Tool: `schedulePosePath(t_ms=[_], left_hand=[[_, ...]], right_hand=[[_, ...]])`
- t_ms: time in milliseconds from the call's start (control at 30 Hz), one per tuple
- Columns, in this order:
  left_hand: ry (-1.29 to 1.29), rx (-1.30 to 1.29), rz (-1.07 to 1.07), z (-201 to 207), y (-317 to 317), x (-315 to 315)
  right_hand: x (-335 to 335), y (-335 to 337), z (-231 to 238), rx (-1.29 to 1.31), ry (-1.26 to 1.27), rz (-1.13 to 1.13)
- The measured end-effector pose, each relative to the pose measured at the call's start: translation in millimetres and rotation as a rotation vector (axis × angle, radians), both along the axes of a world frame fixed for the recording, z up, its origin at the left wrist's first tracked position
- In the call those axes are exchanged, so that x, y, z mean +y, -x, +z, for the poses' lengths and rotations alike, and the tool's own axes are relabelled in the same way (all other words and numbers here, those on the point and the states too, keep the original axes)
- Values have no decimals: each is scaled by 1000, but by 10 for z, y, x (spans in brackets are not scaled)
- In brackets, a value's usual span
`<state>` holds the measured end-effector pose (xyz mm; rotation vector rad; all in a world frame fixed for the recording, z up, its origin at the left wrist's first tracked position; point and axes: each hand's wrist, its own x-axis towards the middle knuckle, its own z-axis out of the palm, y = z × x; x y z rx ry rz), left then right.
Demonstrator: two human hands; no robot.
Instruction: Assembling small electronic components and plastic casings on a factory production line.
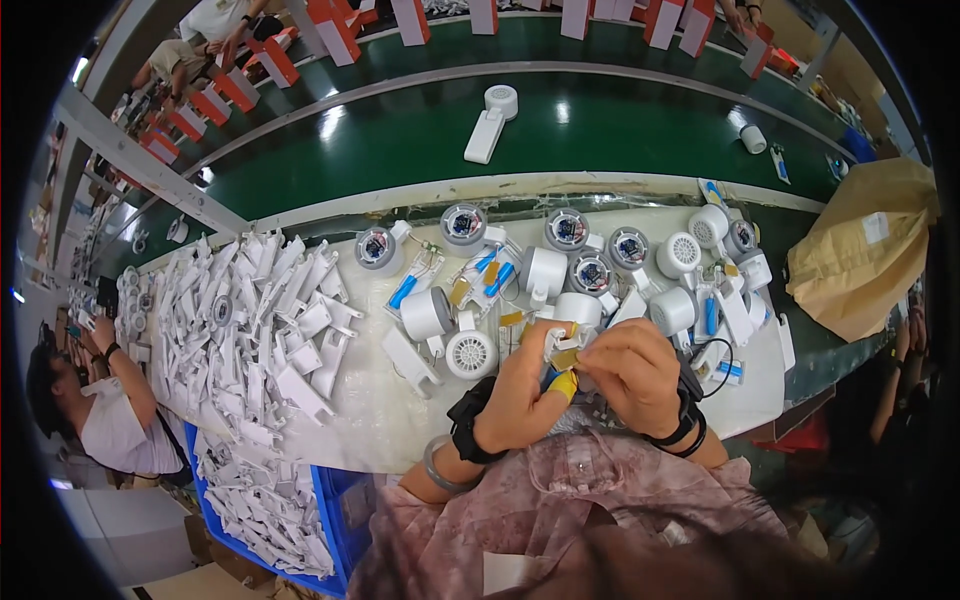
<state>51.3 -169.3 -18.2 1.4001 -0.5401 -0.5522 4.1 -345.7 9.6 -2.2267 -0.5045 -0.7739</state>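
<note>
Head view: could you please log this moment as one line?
left hand: holds white part | right hand: pinches same part | bench: fan units

At six o'clock we see our pink patterned sleeves (560,500); at nine, white plastic shells (265,320); at twelve, a dark green belt (600,130) with red-and-white boxes (335,30); at three, a tan bag (860,250)

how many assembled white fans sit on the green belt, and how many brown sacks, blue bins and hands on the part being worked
Assembled white fan on the green belt: 1
Brown sack: 1
Blue bin: 1
Hands on the small white part: 2, left hand and right hand
Total: 5
</note>
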Motion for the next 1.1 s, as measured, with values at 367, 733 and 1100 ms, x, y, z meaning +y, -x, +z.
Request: schedulePosePath(t_ms=[367,733,1100], left_hand=[[39,99,-33,10,13,10],[69,-40,-3,19,30,-25],[14,-31,24,61,29,-23]], right_hand=[[-57,-53,-48,2,-25,68],[-63,-48,-24,3,-24,56],[-91,-48,-40,22,-30,73]])
